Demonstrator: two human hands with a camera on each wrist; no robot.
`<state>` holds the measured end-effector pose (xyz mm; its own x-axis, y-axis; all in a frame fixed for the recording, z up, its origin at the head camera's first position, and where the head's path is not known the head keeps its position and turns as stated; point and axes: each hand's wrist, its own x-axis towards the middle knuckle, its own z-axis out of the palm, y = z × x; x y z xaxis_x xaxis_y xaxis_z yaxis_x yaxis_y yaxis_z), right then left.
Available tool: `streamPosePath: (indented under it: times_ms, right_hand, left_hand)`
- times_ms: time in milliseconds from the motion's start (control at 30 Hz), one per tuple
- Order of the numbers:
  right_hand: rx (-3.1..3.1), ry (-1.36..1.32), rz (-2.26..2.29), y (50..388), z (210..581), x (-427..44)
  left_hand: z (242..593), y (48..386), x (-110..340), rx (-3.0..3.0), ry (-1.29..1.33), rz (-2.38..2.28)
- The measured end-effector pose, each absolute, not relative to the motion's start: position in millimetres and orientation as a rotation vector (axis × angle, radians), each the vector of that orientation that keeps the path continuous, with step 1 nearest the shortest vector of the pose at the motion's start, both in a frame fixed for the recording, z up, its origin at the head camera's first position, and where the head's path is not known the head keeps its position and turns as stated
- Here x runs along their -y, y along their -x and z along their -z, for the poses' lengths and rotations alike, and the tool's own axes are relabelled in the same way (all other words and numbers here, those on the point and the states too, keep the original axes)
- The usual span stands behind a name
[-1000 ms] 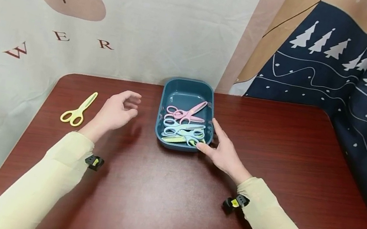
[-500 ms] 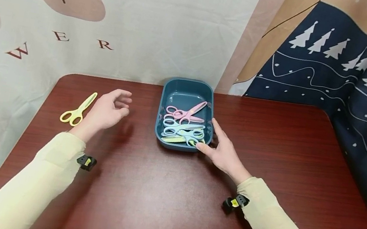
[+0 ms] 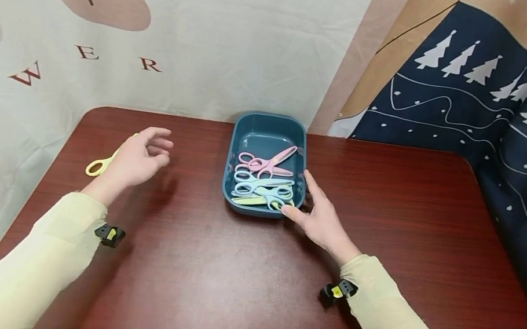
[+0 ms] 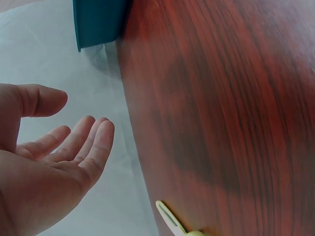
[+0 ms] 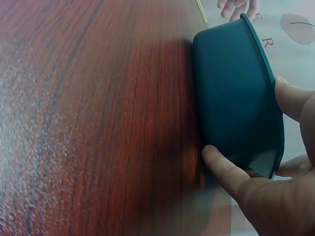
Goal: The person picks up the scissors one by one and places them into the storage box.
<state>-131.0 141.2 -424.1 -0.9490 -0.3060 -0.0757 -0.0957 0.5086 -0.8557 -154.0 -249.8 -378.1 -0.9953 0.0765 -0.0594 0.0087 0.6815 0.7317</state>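
Note:
My left hand (image 3: 136, 158) hovers over the table's left side, fingers loosely bent, holding nothing. Partly hidden beneath it lies a pair of yellow scissors (image 3: 97, 166); in the left wrist view the scissors' tip (image 4: 169, 216) shows below the hand. My right hand (image 3: 323, 222) holds the near right corner of a dark teal plastic bin (image 3: 271, 121). In the right wrist view the thumb rests at the bin's rim (image 5: 263, 59), and a finger touches the outer wall low down. Inside the bin lie pink scissors (image 3: 271, 161), light blue scissors (image 3: 260, 183) and yellow-green scissors (image 3: 247, 200).
The dark red wooden table (image 3: 200, 283) meets a pale printed cloth (image 3: 223, 34) along its back edge, right behind the bin. A navy cloth with white trees (image 3: 495, 111) hangs at the right. Both wrists wear small black cameras (image 3: 110, 235).
My left hand has moved left, away from the bin, and now covers part of the yellow scissors. The right hand and the bin have stayed in place.

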Motion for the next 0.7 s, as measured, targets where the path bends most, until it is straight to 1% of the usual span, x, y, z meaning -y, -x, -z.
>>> streamPosePath:
  times_ms: [700]
  right_hand:
    - [-2.526,0.335,1.425,131.3,425.7,-142.3]
  left_hand:
    - [383.5,145.2,282.7,-2.857,0.039,-1.160]
